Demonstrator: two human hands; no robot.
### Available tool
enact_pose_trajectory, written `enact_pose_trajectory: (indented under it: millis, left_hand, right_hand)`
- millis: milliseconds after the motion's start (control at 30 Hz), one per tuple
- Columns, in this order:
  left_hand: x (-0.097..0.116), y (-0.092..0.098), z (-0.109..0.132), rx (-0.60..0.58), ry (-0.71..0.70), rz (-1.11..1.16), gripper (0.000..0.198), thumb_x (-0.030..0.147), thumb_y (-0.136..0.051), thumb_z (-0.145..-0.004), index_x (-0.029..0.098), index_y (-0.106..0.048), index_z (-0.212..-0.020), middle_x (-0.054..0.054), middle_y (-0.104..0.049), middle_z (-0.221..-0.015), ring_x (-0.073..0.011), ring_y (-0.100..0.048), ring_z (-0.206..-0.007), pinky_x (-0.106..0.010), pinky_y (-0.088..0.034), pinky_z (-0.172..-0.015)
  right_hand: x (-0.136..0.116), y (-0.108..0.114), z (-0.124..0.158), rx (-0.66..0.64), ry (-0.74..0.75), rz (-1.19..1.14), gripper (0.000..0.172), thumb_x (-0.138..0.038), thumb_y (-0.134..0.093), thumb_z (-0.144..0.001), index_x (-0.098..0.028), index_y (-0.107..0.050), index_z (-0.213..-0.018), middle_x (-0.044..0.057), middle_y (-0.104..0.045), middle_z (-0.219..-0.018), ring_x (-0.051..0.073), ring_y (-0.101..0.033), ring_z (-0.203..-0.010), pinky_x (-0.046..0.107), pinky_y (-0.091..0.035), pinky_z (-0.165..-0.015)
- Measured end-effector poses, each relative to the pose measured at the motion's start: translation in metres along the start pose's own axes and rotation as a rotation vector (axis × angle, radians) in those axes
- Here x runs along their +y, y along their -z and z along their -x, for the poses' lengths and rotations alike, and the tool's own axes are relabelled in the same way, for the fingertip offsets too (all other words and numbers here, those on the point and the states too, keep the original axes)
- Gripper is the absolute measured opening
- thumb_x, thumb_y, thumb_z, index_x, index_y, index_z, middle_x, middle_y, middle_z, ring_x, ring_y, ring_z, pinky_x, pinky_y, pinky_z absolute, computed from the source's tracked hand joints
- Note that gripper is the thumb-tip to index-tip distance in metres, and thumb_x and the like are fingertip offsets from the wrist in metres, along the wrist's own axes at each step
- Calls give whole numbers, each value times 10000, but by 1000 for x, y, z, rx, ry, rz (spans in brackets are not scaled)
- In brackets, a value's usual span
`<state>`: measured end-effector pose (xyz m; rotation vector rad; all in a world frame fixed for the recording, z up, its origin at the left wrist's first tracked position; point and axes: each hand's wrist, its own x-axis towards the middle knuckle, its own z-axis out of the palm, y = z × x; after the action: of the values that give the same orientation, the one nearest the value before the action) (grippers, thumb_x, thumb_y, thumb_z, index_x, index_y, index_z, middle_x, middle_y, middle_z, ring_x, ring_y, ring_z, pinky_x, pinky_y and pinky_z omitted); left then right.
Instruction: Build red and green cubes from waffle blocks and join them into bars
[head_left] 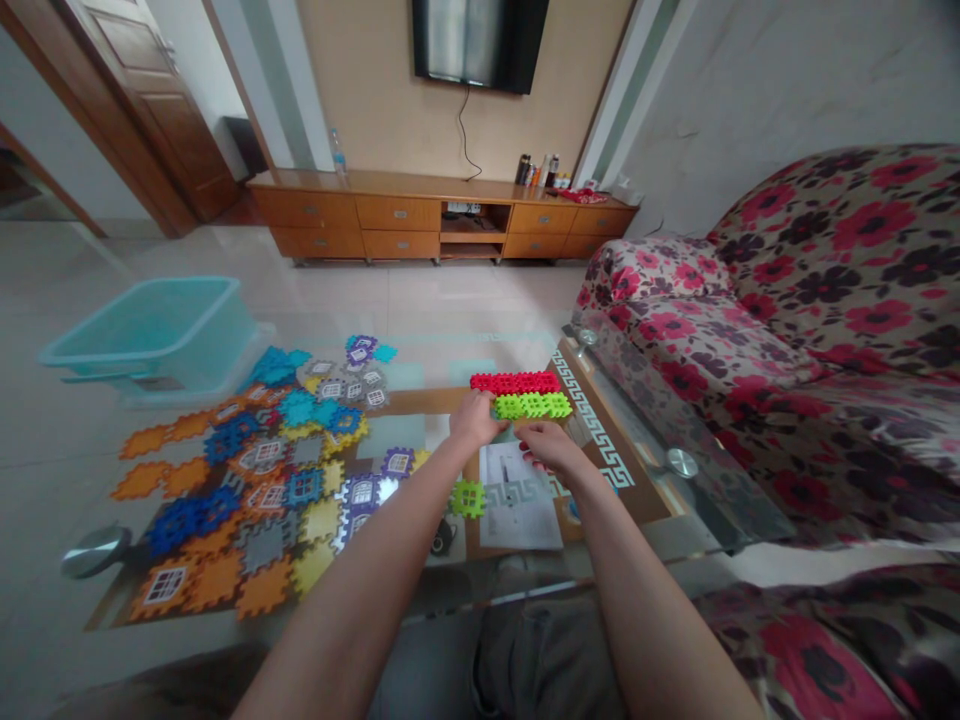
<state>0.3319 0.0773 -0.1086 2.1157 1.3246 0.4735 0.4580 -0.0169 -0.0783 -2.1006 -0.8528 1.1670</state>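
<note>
Over the glass table (679, 465), left hand (474, 420) and right hand (551, 447) close narrowly on lime-green blocks (532, 405).

The left hand (476, 420) and right hand (551, 450) sit right at the near edge of a lime-green strip of interlocked building tiles (532, 405), with a red strip (515, 383) just beyond it. Hard to tell if they're actually gripping it. Just below the hands there's a printed sheet (517, 500), and a single green tile (468, 499) is near the left wrist. A big heap of colorful house-pattern tiles (292, 490) spreads out left of the hands on a glass coffee table (720, 490).
</note>
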Motion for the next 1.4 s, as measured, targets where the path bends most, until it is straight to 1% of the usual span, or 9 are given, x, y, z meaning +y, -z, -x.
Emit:
enact_pose_trajectory:
  millis: [333, 467, 533, 600, 667, 800, 867, 1200, 1400]
  left_hand:
    - [-5, 2, -3, -15, -40, -12, 450, 375, -824, -683, 171, -698, -1065, -151, -686, -1152, -302, -630, -1055, -377, -502, -843]
    - [-13, 5, -4, -23, -121, -16, 348, 343, -807, -690, 168, -724, -980, -122, -716, -1041, -279, -639, -1007, -358, -493, -857]
    - [-18, 9, -3, -30, -173, -14, 280, 323, -798, -691, 173, -734, -918, -101, -725, -983, -262, -643, -974, -340, -484, -863]
    - [-22, 15, -1, -36, -216, -12, 245, 307, -793, -685, 176, -737, -884, -88, -727, -958, -249, -646, -937, -327, -480, -850]
    - [-27, 21, 2, -39, -242, -13, 254, 296, -795, -672, 174, -736, -887, -79, -725, -947, -240, -646, -902, -319, -481, -826]
    - [-36, 31, 7, -39, -252, -27, 280, 304, -816, -634, 169, -722, -861, -59, -700, -852, -235, -634, -845, -313, -477, -780]
    - [-39, 33, 9, -33, -246, -31, 317, 330, -831, -615, 166, -708, -856, -53, -686, -840, -232, -626, -827, -311, -474, -757]
    - [-41, 34, 10, -35, -261, -30, 506, 320, -839, -592, 163, -678, -1045, -82, -693, -985, -263, -642, -932, -320, -490, -802]
    - [-36, 35, 8, -105, -333, -45, 172, 237, -766, -672, 182, -695, -819, -58, -706, -834, -267, -643, -955, -344, -470, -919]
  right_hand:
    - [0, 0, -2, -11, -17, 49, 166, -275, -621, -890, -136, -639, -802, -4, -593, -631, 91, -514, -480, 201, -345, -406]
    - [4, 0, -7, -26, -30, 93, 255, -339, -606, -960, -122, -648, -1088, 74, -681, -1004, 177, -668, -812, 320, -569, -686]
    - [6, -1, -10, -25, -18, 105, 334, -356, -614, -965, -157, -599, -1233, 93, -633, -1213, 219, -655, -1010, 418, -573, -850]
    - [7, -2, -13, -14, 13, 116, 365, -361, -616, -965, -175, -576, -1277, 94, -601, -1283, 235, -635, -1074, 453, -562, -895]
    - [9, -3, -16, 6, 53, 127, 330, -356, -621, -959, -159, -609, -1224, 91, -636, -1224, 228, -653, -1027, 418, -567, -867]
    - [9, -8, -22, 62, 136, 145, 146, -230, -639, -877, -127, -715, -947, 62, -740, -821, 206, -707, -814, 267, -523, -736]
    - [8, -11, -24, 90, 169, 145, 162, -183, -613, -825, -136, -736, -920, 45, -732, -706, 202, -711, -758, 246, -502, -701]
    - [0, -22, -34, 166, 254, 116, 443, -149, -565, -740, -124, -717, -1156, 87, -774, -861, 213, -705, -829, 268, -501, -768]
    - [1, -28, -35, 119, 261, 11, 353, -146, -577, -707, -144, -761, -1009, 54, -750, -747, 198, -685, -745, 256, -494, -706]
